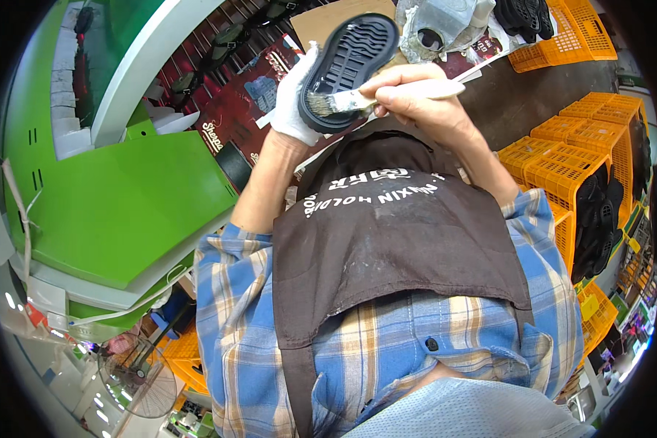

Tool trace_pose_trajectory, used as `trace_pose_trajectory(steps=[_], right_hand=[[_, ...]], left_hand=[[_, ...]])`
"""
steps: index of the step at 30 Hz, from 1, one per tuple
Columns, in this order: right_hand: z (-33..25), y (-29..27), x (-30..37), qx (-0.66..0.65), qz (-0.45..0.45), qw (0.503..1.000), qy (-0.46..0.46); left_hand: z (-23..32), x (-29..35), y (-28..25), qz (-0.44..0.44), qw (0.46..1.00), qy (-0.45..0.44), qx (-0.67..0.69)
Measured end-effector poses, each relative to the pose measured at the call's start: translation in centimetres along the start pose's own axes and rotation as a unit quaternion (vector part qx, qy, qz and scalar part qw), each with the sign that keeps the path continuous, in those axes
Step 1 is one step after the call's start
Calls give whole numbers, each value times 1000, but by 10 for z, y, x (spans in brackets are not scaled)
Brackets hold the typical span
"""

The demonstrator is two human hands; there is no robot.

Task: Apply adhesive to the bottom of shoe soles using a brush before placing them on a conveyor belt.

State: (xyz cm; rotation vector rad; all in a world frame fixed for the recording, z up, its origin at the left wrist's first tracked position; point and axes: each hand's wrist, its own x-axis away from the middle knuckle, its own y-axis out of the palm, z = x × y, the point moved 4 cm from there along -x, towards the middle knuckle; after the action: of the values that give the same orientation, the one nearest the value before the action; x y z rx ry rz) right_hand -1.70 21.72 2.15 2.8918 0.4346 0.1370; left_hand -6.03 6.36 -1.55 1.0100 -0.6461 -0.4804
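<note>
A black shoe sole [352,55] is held up in front of me, its ribbed, hollowed face toward me. My left hand [293,106], in a white glove, grips it by its left edge; most of the fingers are behind it. My bare right hand [423,98] is closed around the pale handle of a flat paintbrush [347,101]. The brush's bristles touch the lower end of the sole. Just beyond my right hand stands a whitish, crusted container [445,29] with a round dark opening.
A green machine [131,204] with a white frame fills the left side. Ahead lies a work surface covered in dark red printed sheet [233,109], with strapped footwear pieces [226,44] behind it. Orange crates [562,160] and black soles [598,219] are stacked at right.
</note>
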Motion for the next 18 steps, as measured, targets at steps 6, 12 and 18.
trace_pose_trajectory(steps=[6, 12, 18], right_hand=[[-8, -15, -33, 76, -245, 964, 73], [-22, -27, -61, 165, -396, 903, -23], [-47, -79, -49, 258, -253, 926, -109]], left_hand=[[3, -1, -15, -11, 987, -158, -3], [15, 4, -7, -37, 923, -232, -303], [27, 9, 1, -6, 977, -129, -172]])
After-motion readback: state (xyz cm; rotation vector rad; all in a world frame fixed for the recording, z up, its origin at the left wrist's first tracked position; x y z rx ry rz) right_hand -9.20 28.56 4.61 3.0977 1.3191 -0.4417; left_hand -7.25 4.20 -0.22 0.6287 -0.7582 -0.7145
